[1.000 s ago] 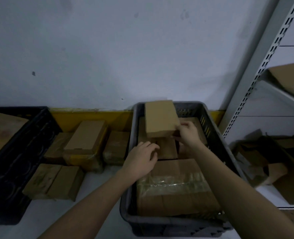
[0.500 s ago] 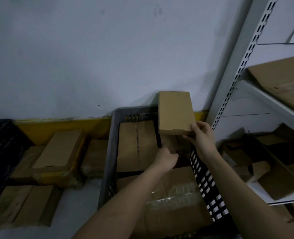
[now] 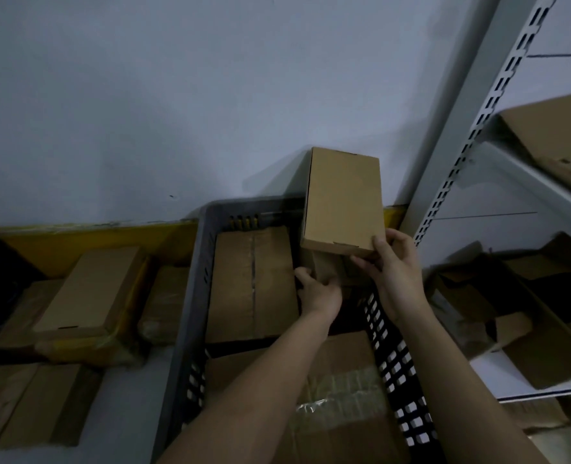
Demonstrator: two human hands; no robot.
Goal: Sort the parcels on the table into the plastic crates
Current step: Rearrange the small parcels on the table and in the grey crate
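Right hand (image 3: pixel 391 272) grip pinches lifted box (image 3: pixel 342 202) | left hand (image 3: pixel 317 289) grip clasps crate parcel (image 3: pixel 322 266)

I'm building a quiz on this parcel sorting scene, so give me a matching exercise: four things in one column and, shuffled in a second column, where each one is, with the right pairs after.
Things
1. small flat box
2. grey crate
3. metal shelf
4. left hand

Places
A. to the right of the crate
B. reaching down among the parcels inside the crate
C. on the table against the wall, filled with parcels
D. held up over the far end of the crate by the right hand

Pairs: 1-D, 2-C, 3-A, 4-B
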